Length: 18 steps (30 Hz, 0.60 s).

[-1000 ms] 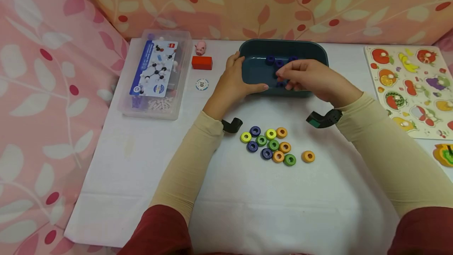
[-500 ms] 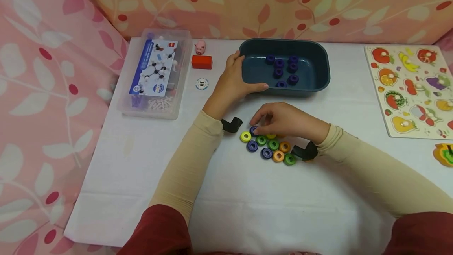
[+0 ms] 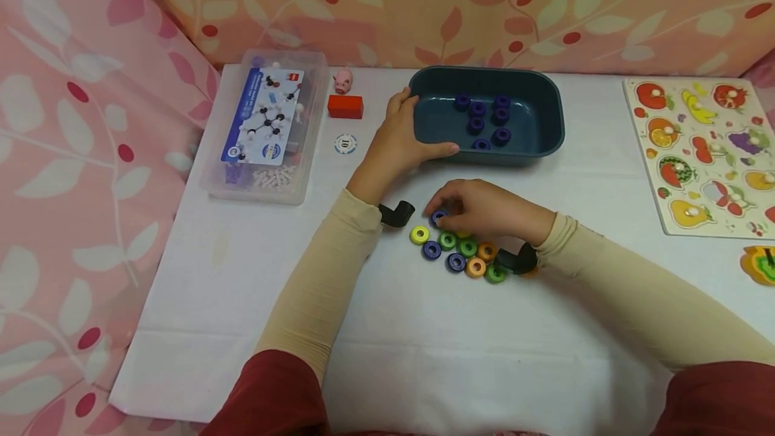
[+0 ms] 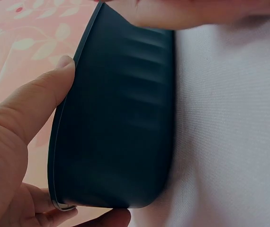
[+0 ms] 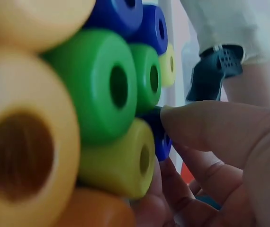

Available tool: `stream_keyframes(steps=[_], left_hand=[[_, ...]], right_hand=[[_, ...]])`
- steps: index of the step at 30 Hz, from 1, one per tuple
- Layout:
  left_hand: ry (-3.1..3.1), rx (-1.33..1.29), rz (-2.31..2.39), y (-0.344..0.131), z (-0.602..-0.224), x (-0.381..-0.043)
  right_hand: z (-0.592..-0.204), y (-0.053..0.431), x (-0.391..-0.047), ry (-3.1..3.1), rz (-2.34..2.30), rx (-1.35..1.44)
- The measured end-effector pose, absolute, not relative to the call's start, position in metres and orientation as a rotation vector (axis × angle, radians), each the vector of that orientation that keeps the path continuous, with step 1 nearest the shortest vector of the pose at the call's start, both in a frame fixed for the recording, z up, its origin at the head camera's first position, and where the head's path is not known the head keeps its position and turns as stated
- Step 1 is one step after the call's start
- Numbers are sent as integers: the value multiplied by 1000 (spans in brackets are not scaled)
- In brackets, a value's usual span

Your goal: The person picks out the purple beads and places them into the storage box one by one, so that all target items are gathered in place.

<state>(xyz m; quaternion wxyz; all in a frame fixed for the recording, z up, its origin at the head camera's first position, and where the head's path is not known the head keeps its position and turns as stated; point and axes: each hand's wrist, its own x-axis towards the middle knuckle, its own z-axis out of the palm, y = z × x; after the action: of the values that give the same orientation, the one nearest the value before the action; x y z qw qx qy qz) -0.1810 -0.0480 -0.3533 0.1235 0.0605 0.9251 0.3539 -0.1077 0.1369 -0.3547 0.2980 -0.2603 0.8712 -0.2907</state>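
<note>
My left hand (image 3: 402,136) grips the left end of a dark teal rectangular tub (image 3: 514,159), thumb along the front rim. The left wrist view shows the thumb on the rim of the tub (image 4: 116,118) and fingers around its end. Several dark blue ring beads (image 3: 477,109) lie inside. In front of the tub, my right hand (image 3: 484,206) pinches a blue ring bead (image 5: 162,147) between thumb and fingers. Around it on the cloth lie loose beads: yellow (image 3: 420,235), green (image 3: 447,241), orange (image 3: 475,268) and blue (image 3: 456,262). The right hand partly covers some of them.
To the left stand a clear plastic case (image 3: 266,126), a pink pig figure (image 3: 342,81), a red block (image 3: 346,107) and a round chip (image 3: 346,144). A fruit puzzle board (image 3: 696,153) and a fruit piece (image 3: 758,264) lie at the right. Patterned curtains enclose the white table.
My right hand has come from above the tub down to the loose beads and now pinches a blue one, shifted slightly from the group. My left hand stays on the tub.
</note>
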Motion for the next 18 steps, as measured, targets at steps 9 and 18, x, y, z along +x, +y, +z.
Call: stream_keyframes(steps=[9,18], left_hand=[[2710,170,1016,-48,-355,-182],[2699,164,1012,-47,-355,-182]], right_hand=[[-353,144,-114,2339,-759,-645],[-335,147,-113,2345,-742,-649]])
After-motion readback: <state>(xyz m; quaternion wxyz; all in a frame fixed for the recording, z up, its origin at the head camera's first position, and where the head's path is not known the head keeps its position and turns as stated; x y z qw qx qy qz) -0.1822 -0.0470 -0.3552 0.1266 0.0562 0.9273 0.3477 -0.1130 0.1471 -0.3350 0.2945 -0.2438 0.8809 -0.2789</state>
